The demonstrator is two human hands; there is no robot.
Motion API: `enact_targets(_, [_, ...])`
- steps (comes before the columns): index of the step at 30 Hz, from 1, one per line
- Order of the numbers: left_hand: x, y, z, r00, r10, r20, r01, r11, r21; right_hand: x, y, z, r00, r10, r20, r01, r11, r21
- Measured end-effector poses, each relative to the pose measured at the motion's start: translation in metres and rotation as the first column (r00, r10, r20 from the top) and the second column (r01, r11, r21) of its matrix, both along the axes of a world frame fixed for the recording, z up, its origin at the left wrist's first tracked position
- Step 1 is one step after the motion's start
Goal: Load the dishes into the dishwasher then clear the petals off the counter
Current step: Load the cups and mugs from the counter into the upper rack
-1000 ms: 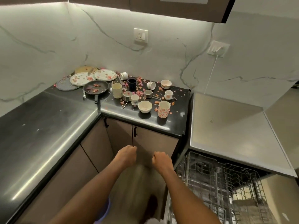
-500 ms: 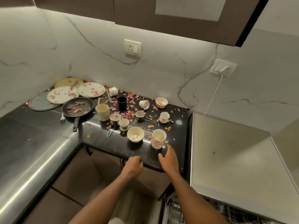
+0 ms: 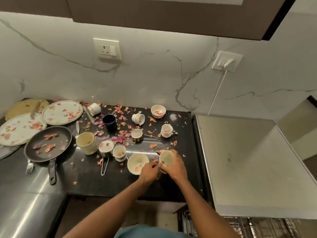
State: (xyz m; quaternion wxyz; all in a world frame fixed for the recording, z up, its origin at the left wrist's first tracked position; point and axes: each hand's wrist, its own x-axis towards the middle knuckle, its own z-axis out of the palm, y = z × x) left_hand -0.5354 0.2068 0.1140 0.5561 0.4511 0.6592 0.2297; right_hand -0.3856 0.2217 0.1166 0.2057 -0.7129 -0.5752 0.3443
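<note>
Black counter (image 3: 106, 182) under dishes (image 3: 61, 112), petals (image 3: 120, 139)

Pan (image 3: 48, 145) left, bowl (image 3: 138, 163) centre, mug (image 3: 165, 159) just right

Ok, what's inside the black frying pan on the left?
The frying pan holds scattered pink and orange petals on its dark base. No food or utensil shows inside; nothing covers it.

You will find no readable text, label, brand, number or sign anywhere here. The white wall socket plate (image 3: 106, 49) on the marble backsplash carries no legible marking, and neither does the white switch plate with a plug in it (image 3: 226, 61). The floral-patterned ceramic mug (image 3: 165, 160) shows only a pattern, no words.
</note>
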Motion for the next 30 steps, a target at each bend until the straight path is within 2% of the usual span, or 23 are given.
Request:
enact_targets(6, [0.000,0.003,-0.011,0.963,0.114,0.243,-0.044,0.961,-0.274,-0.017,-0.005,-0.001,0.986,-0.166,0.019,0.165,0.985,0.048])
enact_targets(10, [0.003,0.007,-0.002,0.910,0.159,0.382,0.007,0.917,-0.398,-0.023,-0.008,0.014,0.965,-0.260,-0.029,0.261,0.953,0.151])
enact_targets(12, [0.004,0.014,0.002,0.840,0.197,0.505,0.058,0.894,-0.445,-0.025,-0.006,0.027,0.963,-0.263,-0.061,0.270,0.934,0.234])
enact_targets(15, [0.001,0.034,0.015,0.681,0.264,0.683,0.108,0.886,-0.450,-0.030,0.001,0.050,0.953,-0.271,-0.138,0.301,0.896,0.325])
enact_targets(18, [-0.005,0.058,0.035,0.591,0.316,0.742,0.068,0.897,-0.436,-0.039,0.003,0.060,0.941,-0.266,-0.208,0.326,0.876,0.355])
enact_targets(23, [-0.014,0.081,0.057,0.654,0.319,0.686,-0.043,0.921,-0.387,-0.045,0.002,0.058,0.908,-0.316,-0.275,0.391,0.876,0.282])
enact_targets(26, [-0.016,0.086,0.064,0.700,0.261,0.664,-0.047,0.945,-0.323,-0.036,0.003,0.061,0.923,-0.301,-0.241,0.345,0.924,0.163])
enact_targets(30, [-0.016,0.089,0.074,0.763,0.168,0.625,-0.056,0.979,-0.195,-0.029,0.006,0.064,0.936,-0.289,-0.202,0.312,0.945,0.094])
